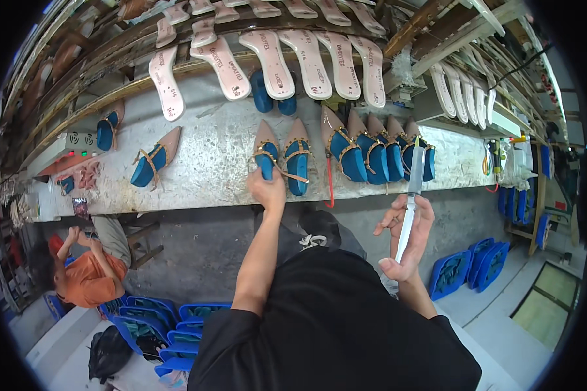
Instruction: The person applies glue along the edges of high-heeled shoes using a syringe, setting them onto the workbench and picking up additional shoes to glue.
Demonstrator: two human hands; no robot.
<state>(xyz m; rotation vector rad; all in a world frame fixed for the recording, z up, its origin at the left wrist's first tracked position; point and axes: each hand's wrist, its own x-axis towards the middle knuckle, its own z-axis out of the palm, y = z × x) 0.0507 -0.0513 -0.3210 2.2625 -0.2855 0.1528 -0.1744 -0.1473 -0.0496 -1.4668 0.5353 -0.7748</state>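
In the middle of the bench, my left hand (267, 189) is closed on the heel end of a pointed pink shoe (265, 135), which has a blue last in it and studded straps. Right beside it lies a matching shoe (297, 150) on its own blue last. My right hand (411, 234) is raised off the bench's front edge, its fingers around the pale handle of a knife (416, 171). The wide blade points away from me, in front of a row of similar pointed shoes (346, 153). Part of the held shoe's heel is hidden by my fingers.
Pink insoles (300, 62) hang along the rack over the metal-topped bench (209, 156). Another shoe (156, 156) lies to the left. A person in orange (91, 277) sits at the lower left. Blue baskets (147, 319) stand on the floor, with more blue baskets (450, 274) at right.
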